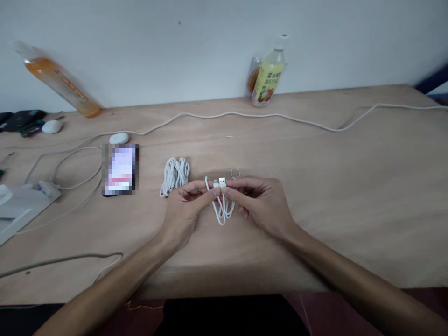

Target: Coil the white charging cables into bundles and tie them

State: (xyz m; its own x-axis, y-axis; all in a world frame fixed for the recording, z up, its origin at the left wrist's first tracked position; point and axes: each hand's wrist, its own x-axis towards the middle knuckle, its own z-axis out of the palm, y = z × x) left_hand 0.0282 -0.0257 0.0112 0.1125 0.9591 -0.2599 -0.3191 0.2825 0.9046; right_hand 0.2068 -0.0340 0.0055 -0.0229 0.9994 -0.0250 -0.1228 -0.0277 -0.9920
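Observation:
Between both hands is a white USB cable (pixel 221 218), its two plugs side by side and pointing away from me. My left hand (pixel 182 207) pinches it at the smaller plug, thumb against fingers. At the USB-A plug, my right hand (pixel 268 203) grips the same cable between thumb and forefinger. Loops of the cord hang below the fingertips. Just beyond my left hand lies a bundle of coiled white cables (pixel 175 173). A thin loop (pixel 235 173), perhaps a twist tie, shows behind the right fingertips; whether it touches the cable I cannot tell.
A phone (pixel 121 170) and a white earbud case (pixel 119 138) lie to the left. A long white cord (pixel 231 113) crosses the wooden table (pixel 350 186). An orange drink bottle (pixel 59 84) and a yellow drink bottle (pixel 269 77) stand near the wall. White packaging (pixel 24 210) sits far left.

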